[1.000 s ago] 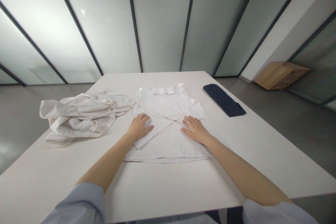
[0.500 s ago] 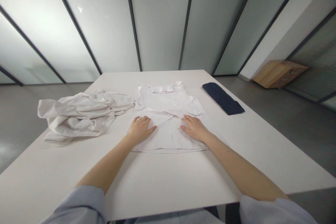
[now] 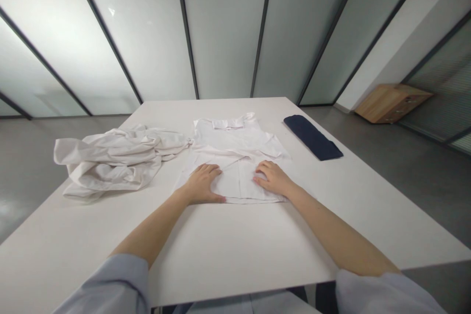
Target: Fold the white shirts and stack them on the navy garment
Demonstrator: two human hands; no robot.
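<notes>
Head view: a white shirt [image 3: 235,141] is laid flat at the middle of the counter [image 3: 243,245], with its collar [image 3: 228,124] pointed away from the person and its hem [image 3: 253,200] turned toward the near edge. Across its middle the fabric is gathered into low ridges, and a vertical line is seen running down between the two hands.

The lower left part of the shirt is covered by the left hand [image 3: 204,184], which is held open, palm down, with the fingers laid forward and the thumb stretched well apart to the hem. Whether any cloth is pinched there cannot be told. On the other side, the right hand [image 3: 273,177] is placed on the shirt with the fingers loosely bent and a gap left between them and the thumb; nothing is seen to be gripped by it.

Just beside the shirt on the left, a crumpled off-white cloth [image 3: 114,159] is heaped. To the right, well apart from the shirt, a folded navy cloth [image 3: 312,137] is set slantwise near the counter's side edge. Both forearms are bared below pale blue-grey sleeves [image 3: 117,274]. Beyond the counter, frosted panels [image 3: 224,24] are divided by dark bars, and a wooden cabinet [image 3: 393,103] is stood on the grey floor [image 3: 405,167] at the right.
</notes>
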